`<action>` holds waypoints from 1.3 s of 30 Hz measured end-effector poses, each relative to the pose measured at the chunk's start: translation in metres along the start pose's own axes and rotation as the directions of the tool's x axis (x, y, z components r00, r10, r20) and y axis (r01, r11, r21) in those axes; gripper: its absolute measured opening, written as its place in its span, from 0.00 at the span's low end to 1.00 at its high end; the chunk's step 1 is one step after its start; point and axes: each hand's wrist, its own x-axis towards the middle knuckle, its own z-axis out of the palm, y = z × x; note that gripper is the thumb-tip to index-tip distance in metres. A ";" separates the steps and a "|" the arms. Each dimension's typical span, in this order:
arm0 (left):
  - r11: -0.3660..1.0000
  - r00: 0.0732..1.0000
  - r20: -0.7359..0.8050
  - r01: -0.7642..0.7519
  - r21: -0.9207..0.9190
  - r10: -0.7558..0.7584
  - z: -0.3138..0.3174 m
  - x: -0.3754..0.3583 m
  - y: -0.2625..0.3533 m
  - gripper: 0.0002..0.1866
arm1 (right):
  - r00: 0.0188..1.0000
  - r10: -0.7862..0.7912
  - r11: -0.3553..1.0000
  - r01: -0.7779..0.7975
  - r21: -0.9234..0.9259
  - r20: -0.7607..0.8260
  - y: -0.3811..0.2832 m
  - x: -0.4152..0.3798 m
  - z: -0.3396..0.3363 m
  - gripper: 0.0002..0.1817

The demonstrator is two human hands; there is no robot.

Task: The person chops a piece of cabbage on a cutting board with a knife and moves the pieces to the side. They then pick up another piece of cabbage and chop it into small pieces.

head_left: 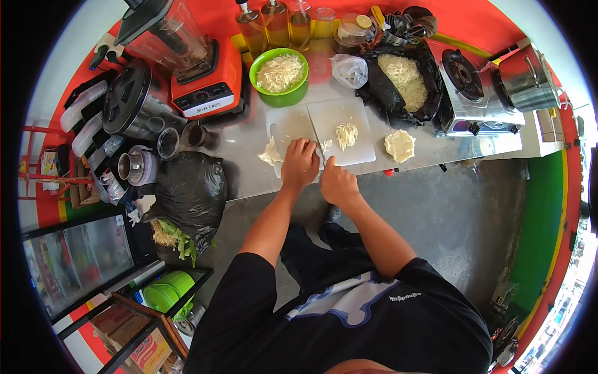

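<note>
My right hand point(339, 185) is closed round the handle of a knife, and the blade point(320, 154) lies over the white cutting board point(362, 121). Against the blade's left side, my left hand point(301, 163) presses down with bent fingers; whatever is under them is hidden. A few thin pale shreds point(327, 145) lie just right of the blade. Farther right on the board sits a small heap of pale shreds point(346, 136). A pale, flat, irregular piece point(270, 152) lies left of my left hand, partly on the board's edge. A rounder pale piece point(399, 146) rests on the counter to the right.
Behind the board stand a green bowl point(288, 93) of pale shreds and a black plastic bag point(381, 93) holding more. A red blender point(208, 87) is back left, a stove point(479, 103) with a pot point(526, 78) right. A stuffed black bag point(190, 190) sits left.
</note>
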 end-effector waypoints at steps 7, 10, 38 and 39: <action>0.999 1.000 0.021 -0.003 0.041 0.002 0.001 0.000 -0.001 0.12 | 1.000 -0.003 0.998 0.004 -0.056 0.012 -0.001 -0.009 -0.013 0.15; 0.999 0.998 0.056 -0.008 0.038 0.006 -0.003 -0.001 -0.001 0.12 | 1.000 -0.001 0.999 0.001 -0.037 -0.001 -0.001 -0.007 0.007 0.15; 0.998 0.998 0.054 0.019 0.056 -0.022 -0.003 0.000 -0.003 0.10 | 1.000 0.002 1.000 -0.002 -0.018 -0.006 -0.003 0.002 0.012 0.15; 0.997 0.998 0.054 0.020 0.077 -0.024 -0.002 0.000 -0.004 0.10 | 1.000 -0.007 1.000 0.007 0.001 -0.014 -0.003 0.010 0.008 0.15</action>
